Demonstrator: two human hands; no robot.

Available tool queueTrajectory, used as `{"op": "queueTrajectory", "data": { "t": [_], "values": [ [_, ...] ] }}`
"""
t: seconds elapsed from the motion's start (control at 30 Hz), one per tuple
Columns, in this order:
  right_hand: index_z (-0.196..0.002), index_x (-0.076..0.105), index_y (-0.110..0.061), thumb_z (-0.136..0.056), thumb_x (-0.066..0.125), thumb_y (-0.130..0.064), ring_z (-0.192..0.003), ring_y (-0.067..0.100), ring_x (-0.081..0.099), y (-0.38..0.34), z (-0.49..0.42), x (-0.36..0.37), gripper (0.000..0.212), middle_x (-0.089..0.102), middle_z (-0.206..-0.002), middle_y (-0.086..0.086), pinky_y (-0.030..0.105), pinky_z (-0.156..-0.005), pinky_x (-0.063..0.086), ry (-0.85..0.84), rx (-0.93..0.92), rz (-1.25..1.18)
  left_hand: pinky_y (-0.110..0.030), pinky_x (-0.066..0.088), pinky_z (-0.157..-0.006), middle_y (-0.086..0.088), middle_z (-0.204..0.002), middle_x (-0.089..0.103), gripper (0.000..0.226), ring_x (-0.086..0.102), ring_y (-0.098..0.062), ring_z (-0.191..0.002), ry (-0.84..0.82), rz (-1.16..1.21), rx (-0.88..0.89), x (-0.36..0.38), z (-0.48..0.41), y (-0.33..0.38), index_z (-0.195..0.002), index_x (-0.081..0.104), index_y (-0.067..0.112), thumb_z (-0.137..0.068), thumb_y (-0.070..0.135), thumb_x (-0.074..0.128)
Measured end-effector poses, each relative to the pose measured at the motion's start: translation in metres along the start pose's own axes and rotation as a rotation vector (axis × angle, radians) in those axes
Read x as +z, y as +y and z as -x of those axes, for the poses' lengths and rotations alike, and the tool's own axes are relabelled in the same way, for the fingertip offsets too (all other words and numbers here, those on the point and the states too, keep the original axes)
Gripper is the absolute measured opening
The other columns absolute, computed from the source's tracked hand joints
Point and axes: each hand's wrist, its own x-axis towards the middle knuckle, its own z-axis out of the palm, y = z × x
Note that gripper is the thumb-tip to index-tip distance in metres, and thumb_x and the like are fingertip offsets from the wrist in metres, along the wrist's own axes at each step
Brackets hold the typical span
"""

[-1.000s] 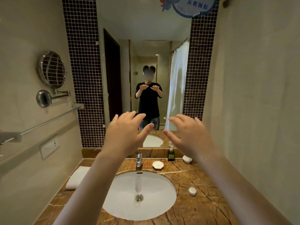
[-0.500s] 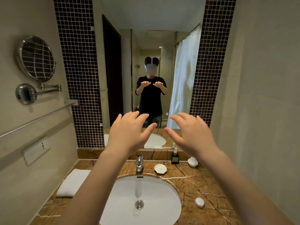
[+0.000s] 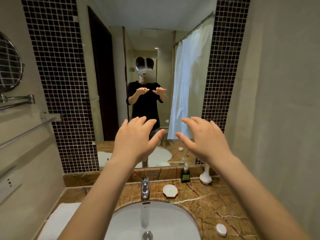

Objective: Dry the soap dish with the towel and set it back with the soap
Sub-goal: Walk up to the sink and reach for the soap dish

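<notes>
Bare skin is all that shows at the grip: the left hand (image 3: 134,141) and the right hand (image 3: 205,139) hang raised in front of the mirror (image 3: 155,49), fingers spread and grasping nothing, just as they did a second ago. What has changed is the view, which has tipped down and moved closer, so more of the marble counter (image 3: 216,203) shows beneath the hands. Well below the right hand, the shell-shaped soap dish (image 3: 170,191) lies empty beside the faucet (image 3: 145,187), with a yellowish smear in its bowl. Farther below and to the right, the white soap bar (image 3: 221,229) sits apart on the counter by the sink (image 3: 155,220). Below the left forearm, the folded white towel (image 3: 60,220) lies untouched. Judging by this, drying has not begun; the closer view suggests the reach comes next.
</notes>
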Motion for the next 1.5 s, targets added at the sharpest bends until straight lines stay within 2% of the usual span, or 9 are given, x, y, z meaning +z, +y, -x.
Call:
{"op": "queueTrajectory", "data": {
  "t": [0.23,0.63,0.87,1.07,1.17,1.23,1.27,1.43,1.5],
  "values": [
    [-0.137,0.042,-0.027,-0.087,0.029,-0.063,-0.127,0.015,0.045,0.021,-0.037,0.026,0.063,0.052,-0.137,-0.003,0.051,-0.109,0.03,-0.009,0.019,0.011,-0.046,0.025,-0.111,0.0,-0.136,0.053,0.064,0.041,-0.019,-0.13,0.012,0.025,0.008,0.03,-0.044,-0.009,-0.135,0.046,0.026,-0.087,0.061,0.021],
    [-0.136,0.042,-0.026,-0.086,0.027,-0.063,-0.127,0.017,0.045,0.082,-0.117,0.071,0.064,0.052,-0.134,-0.002,0.05,-0.11,0.029,-0.015,-0.079,-0.03,-0.048,0.026,-0.11,0.002,-0.132,0.056,0.063,0.044,-0.018,-0.129,0.037,-0.031,-0.046,0.091,-0.123,-0.003,-0.133,0.048,0.026,-0.089,0.061,0.02],
    [-0.137,0.041,-0.026,-0.089,0.031,-0.061,-0.128,0.017,0.044,0.105,-0.141,0.098,0.06,0.051,-0.136,-0.002,0.05,-0.11,0.029,-0.024,-0.105,-0.051,-0.049,0.026,-0.111,0.0,-0.135,0.054,0.062,0.042,-0.019,-0.13,0.024,-0.05,-0.072,0.116,-0.145,-0.004,-0.134,0.047,0.026,-0.09,0.06,0.021],
    [-0.138,0.04,-0.025,-0.089,0.03,-0.061,-0.13,0.017,0.042,0.112,-0.131,0.145,0.062,0.049,-0.139,-0.001,0.052,-0.11,0.028,-0.056,-0.064,-0.093,-0.049,0.027,-0.109,-0.002,-0.137,0.053,0.06,0.042,-0.023,-0.131,-0.005,0.018,-0.083,0.167,-0.136,-0.005,-0.133,0.049,0.024,-0.09,0.059,0.024],
    [-0.138,0.04,-0.025,-0.088,0.03,-0.06,-0.13,0.017,0.042,0.116,-0.099,0.188,0.062,0.05,-0.138,-0.002,0.05,-0.11,0.028,-0.152,-0.019,-0.099,-0.049,0.029,-0.108,-0.005,-0.135,0.054,0.06,0.044,-0.025,-0.129,-0.088,0.058,-0.118,0.211,-0.106,-0.002,-0.132,0.051,0.021,-0.09,0.057,0.026],
    [-0.138,0.04,-0.025,-0.089,0.03,-0.06,-0.13,0.017,0.042,0.122,-0.069,0.253,0.061,0.05,-0.138,-0.002,0.049,-0.11,0.028,-0.325,0.021,-0.088,-0.047,0.033,-0.105,-0.005,-0.132,0.056,0.058,0.046,-0.025,-0.126,-0.254,0.092,-0.161,0.278,-0.074,-0.003,-0.13,0.051,0.019,-0.09,0.055,0.028],
    [-0.138,0.041,-0.025,-0.089,0.031,-0.059,-0.129,0.018,0.043,0.124,-0.059,0.265,0.06,0.051,-0.137,-0.002,0.049,-0.11,0.028,-0.358,0.033,-0.101,-0.046,0.035,-0.104,-0.005,-0.13,0.057,0.057,0.047,-0.025,-0.124,-0.29,0.112,-0.161,0.29,-0.064,-0.003,-0.129,0.052,0.019,-0.091,0.054,0.03],
    [-0.136,0.041,-0.026,-0.089,0.032,-0.059,-0.125,0.019,0.047,0.134,-0.041,0.291,0.058,0.054,-0.134,-0.002,0.048,-0.105,0.034,-0.343,0.073,-0.088,-0.046,0.03,-0.108,-0.007,-0.137,0.053,0.056,0.043,-0.026,-0.129,-0.308,0.157,-0.18,0.323,-0.035,0.002,-0.13,0.051,0.021,-0.09,0.053,0.03],
    [-0.136,0.042,-0.025,-0.089,0.032,-0.059,-0.126,0.02,0.046,0.142,-0.025,0.325,0.06,0.053,-0.135,-0.001,0.049,-0.104,0.035,-0.411,0.092,-0.099,-0.045,0.03,-0.108,-0.008,-0.138,0.052,0.056,0.042,-0.027,-0.13,-0.369,0.209,-0.209,0.358,-0.017,0.001,-0.13,0.053,0.02,-0.09,0.053,0.031]
  ]
}}
